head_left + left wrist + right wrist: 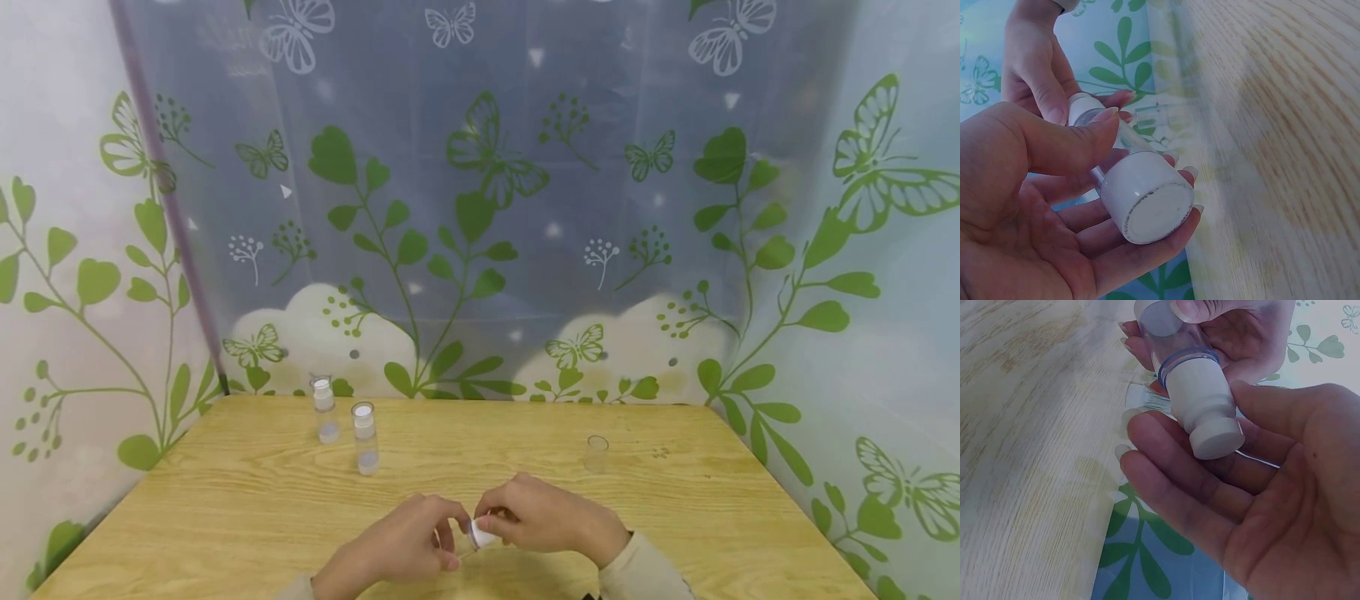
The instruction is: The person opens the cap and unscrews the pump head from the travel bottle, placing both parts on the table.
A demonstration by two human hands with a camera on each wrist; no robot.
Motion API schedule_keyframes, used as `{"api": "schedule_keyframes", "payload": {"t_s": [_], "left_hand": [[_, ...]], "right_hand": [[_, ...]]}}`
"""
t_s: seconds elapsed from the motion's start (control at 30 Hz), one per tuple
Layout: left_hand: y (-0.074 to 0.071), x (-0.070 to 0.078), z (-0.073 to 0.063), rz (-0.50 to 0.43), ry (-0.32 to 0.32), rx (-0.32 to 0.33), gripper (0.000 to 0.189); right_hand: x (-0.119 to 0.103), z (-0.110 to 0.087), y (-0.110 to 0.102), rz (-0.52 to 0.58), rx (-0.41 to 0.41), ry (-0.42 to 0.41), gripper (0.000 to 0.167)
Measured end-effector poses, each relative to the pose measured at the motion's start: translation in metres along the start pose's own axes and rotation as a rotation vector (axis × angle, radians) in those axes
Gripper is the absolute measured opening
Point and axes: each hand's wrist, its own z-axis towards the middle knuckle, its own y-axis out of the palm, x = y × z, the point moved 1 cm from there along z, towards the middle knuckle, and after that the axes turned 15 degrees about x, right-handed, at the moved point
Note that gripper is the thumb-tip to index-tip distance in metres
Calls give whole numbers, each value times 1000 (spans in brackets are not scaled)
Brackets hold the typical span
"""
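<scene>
A small pump bottle (1147,194) with a clear body, a white base and a white pump top (1200,394) is held between both hands, low over the near part of the table. My left hand (412,537) grips the clear body, thumb on top and fingers underneath; the white base points toward the left wrist camera. At the other end, my right hand (547,517) holds the white collar between thumb and fingers. The small round pump head sticks out over those fingers in the right wrist view. No clear cover sits over this pump top.
Two similar bottles, one farther back (324,410) and one nearer (365,439), stand upright at the table's back left. A clear cylindrical cap (597,455) stands back right. The wooden table (225,517) meets patterned curtains (480,250) behind and on both sides.
</scene>
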Motion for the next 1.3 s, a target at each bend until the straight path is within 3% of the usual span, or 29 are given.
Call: {"api": "schedule_keyframes", "payload": {"t_s": [0.63, 1.3], "left_hand": [[-1, 1, 2, 11, 24, 0, 31], [0, 0, 0, 7, 8, -5, 30]], "right_hand": [[-4, 2, -1, -84, 55, -59, 15], [-3, 1, 1, -61, 46, -68, 15]]}}
